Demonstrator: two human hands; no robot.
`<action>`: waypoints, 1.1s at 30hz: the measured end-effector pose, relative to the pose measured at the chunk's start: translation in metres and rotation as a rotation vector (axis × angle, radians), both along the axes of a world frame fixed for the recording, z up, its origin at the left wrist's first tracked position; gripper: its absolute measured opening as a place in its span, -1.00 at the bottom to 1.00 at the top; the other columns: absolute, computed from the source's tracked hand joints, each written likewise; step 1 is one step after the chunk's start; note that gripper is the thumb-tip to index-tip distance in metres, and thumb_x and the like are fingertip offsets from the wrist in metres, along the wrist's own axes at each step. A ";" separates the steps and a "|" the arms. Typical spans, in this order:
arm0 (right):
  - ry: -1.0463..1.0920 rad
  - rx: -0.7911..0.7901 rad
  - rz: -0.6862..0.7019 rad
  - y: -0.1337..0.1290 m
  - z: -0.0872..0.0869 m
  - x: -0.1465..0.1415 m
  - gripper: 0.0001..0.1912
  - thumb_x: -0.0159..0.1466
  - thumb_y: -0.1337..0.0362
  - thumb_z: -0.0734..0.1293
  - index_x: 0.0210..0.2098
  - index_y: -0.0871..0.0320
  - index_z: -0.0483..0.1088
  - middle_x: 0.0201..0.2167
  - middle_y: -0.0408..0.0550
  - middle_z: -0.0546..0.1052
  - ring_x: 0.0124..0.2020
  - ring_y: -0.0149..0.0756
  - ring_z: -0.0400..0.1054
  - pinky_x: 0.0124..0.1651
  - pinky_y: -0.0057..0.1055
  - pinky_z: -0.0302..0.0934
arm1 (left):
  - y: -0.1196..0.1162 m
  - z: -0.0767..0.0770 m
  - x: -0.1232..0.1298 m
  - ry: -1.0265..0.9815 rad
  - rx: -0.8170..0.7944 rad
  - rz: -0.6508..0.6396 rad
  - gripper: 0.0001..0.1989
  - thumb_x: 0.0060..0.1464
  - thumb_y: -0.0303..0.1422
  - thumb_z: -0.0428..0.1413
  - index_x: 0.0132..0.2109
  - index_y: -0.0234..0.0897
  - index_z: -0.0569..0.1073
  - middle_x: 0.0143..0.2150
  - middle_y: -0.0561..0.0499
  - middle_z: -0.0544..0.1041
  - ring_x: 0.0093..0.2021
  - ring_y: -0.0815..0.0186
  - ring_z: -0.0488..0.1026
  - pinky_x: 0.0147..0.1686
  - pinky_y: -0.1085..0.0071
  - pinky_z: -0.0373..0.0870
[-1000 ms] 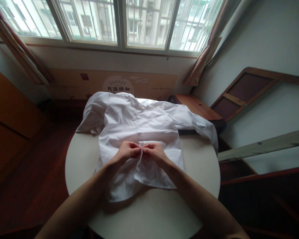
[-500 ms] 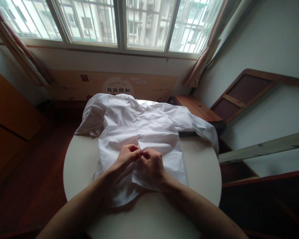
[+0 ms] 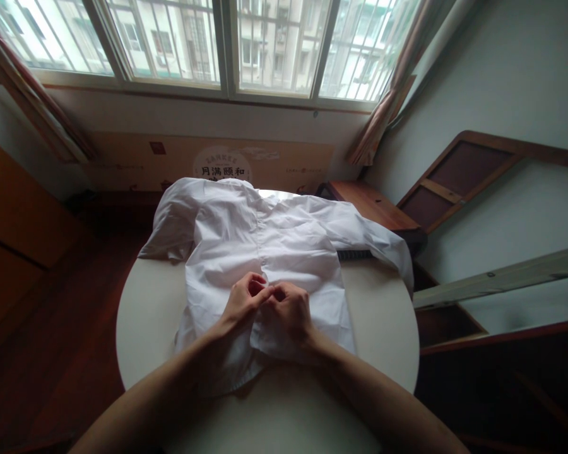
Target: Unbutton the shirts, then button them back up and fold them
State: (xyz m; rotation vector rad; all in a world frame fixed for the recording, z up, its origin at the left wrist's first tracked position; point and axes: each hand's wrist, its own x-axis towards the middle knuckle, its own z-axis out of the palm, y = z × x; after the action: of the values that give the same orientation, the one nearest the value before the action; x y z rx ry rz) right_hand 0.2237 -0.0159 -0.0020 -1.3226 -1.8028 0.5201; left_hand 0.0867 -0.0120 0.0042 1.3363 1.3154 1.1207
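A white long-sleeved shirt (image 3: 227, 233) lies spread on the round pale table (image 3: 146, 315), its sleeves out to both sides and its hem toward me. My left hand (image 3: 248, 296) pinches the front edge of the shirt near the middle, low on the placket. Pressed up against it, my right hand (image 3: 288, 306) grips the same front edge from the other side, fingertips meeting the left ones. Whether a button sits between the fingertips is too small and hidden to tell.
A dark ridged strip (image 3: 355, 255) shows under the right sleeve. Behind the table stand a wooden cabinet (image 3: 369, 205) and a long printed cardboard box (image 3: 284, 157) below the barred window (image 3: 274, 50). A pale rail (image 3: 502, 277) runs along the right.
My left hand has shifted its fingers slightly, with the thumb now stretched toward the right fingertips. My right hand stays at the placket. The shirt lies much as before.
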 end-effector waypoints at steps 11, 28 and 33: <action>-0.023 0.021 0.043 -0.011 0.001 -0.003 -0.78 0.21 0.29 0.26 -0.49 0.17 0.49 -0.50 -0.04 0.52 -0.48 -0.37 0.34 -0.37 -0.48 0.15 | -0.001 -0.007 0.003 0.137 0.138 0.087 -0.92 -0.03 -0.39 0.05 -0.32 -0.27 0.39 -0.45 0.08 0.45 -0.43 0.37 0.39 -0.39 0.49 0.28; -0.243 0.076 0.051 -0.005 0.017 0.000 -0.81 0.21 0.36 0.22 -0.51 0.20 0.38 -0.54 -0.04 0.49 -0.54 -0.35 0.31 -0.43 -0.44 0.06 | -0.012 -0.002 0.009 0.143 0.177 0.155 -0.89 0.04 -0.31 0.06 -0.28 -0.23 0.32 -0.47 0.09 0.45 -0.48 0.39 0.38 -0.44 0.51 0.24; -0.346 0.023 0.086 -0.004 0.027 0.005 -0.85 0.19 0.37 0.25 -0.51 0.16 0.34 -0.57 -0.10 0.46 -0.56 -0.38 0.27 -0.44 -0.45 -0.02 | -0.016 0.001 0.011 0.192 0.206 0.117 -0.92 0.04 -0.32 0.06 -0.31 -0.21 0.32 -0.45 0.08 0.46 -0.44 0.36 0.41 -0.39 0.49 0.27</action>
State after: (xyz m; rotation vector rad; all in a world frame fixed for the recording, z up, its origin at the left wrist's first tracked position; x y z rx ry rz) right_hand 0.2284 -0.0194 0.0250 -1.3887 -2.1480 0.3277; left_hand 0.0975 -0.0275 0.0051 1.5663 1.4631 1.2599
